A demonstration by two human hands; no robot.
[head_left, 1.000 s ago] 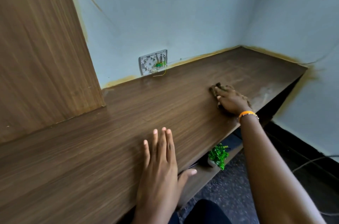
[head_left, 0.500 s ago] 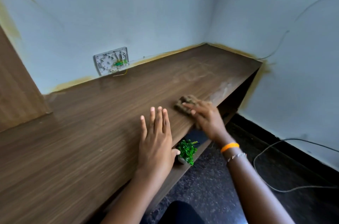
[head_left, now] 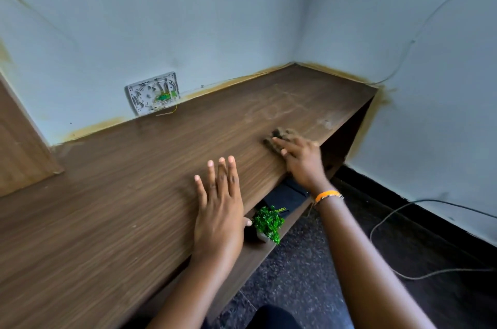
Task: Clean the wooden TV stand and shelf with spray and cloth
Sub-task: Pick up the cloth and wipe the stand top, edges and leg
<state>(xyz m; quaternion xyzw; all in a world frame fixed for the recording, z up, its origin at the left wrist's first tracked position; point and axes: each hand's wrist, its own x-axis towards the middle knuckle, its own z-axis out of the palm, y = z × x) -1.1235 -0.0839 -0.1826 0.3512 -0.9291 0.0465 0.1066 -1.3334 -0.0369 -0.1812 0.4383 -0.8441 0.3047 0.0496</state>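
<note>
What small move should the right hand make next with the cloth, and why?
Probably sweep the cloth away toward the far corner: the right hand presses it near the front edge, and pale smudges show on the stand top beyond.

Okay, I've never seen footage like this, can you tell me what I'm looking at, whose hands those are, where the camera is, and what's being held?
There is no machine here. A person wears a camera on the head, looking down at their own two hands. The left hand lies flat, fingers straight, on the wooden stand top. The right hand presses a brown cloth against that top near its front edge. On the shelf below stand a small green plant and a dark flat item. A wall socket plate sits behind, and a cable lies on the floor.
</note>
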